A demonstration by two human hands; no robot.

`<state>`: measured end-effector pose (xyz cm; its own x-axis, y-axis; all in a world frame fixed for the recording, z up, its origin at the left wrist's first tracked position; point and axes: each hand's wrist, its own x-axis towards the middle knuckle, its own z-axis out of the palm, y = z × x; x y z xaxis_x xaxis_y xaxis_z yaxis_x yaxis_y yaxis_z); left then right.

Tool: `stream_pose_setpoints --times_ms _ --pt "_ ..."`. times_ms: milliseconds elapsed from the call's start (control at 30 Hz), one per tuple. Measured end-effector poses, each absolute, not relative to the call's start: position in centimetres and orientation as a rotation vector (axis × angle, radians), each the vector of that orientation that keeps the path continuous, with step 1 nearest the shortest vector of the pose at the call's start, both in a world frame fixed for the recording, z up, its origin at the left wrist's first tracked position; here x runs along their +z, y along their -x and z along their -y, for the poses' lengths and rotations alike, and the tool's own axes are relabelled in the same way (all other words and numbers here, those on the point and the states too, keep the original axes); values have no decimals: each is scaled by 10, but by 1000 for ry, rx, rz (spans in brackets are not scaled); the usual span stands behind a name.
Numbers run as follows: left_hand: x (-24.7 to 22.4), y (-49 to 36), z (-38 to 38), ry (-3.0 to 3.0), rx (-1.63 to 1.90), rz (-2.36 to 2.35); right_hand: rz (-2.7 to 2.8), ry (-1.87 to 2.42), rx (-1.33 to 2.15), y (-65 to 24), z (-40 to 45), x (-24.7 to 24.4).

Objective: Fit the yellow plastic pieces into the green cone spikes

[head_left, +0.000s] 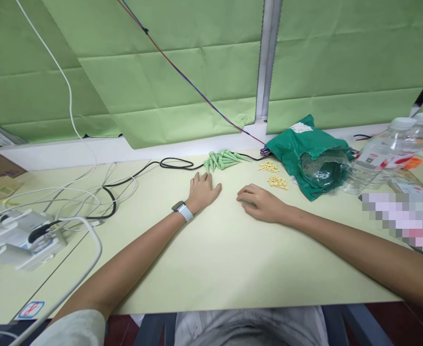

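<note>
1. Pointy light-green cones (226, 160), kinda heaped near frame center; left hand (201, 193) just below, fingers spread.
2. Right hand (260, 204) near some yellow bits (278, 182), fingers loosely curled together.
3. Torn green bag (305, 139), right of center, clear plastic (325, 170) inside.

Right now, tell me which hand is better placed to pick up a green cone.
Probably the left hand: it lies right by the near side of the green cones, while the right hand is farther from them, closer to the yellow pieces.
</note>
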<state>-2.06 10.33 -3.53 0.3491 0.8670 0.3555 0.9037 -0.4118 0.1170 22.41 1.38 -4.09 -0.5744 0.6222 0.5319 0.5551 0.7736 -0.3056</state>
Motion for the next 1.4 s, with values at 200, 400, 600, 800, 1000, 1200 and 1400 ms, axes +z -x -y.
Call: stream_pose_setpoints --times_ms 200,400,600,800,1000,1200,1400 --pt "-32 19 -82 2394 -538 1497 2320 887 143 -224 -13 -41" --pt "-27 16 -73 2417 -562 1397 2326 887 137 -224 -13 -40" --pt "-27 32 -99 2461 -900 1827 2321 877 133 -225 -14 -42" --pt "-34 47 -127 2616 -1297 1838 2329 867 132 -225 -15 -42" --pt "-30 42 -120 2881 -1304 1700 2327 875 125 -225 -15 -41" --pt "-20 38 -105 3176 -1731 1674 2329 872 138 -224 -13 -40" --pt "-19 45 -111 3133 -1868 1832 2177 1032 31 -233 -34 -40"
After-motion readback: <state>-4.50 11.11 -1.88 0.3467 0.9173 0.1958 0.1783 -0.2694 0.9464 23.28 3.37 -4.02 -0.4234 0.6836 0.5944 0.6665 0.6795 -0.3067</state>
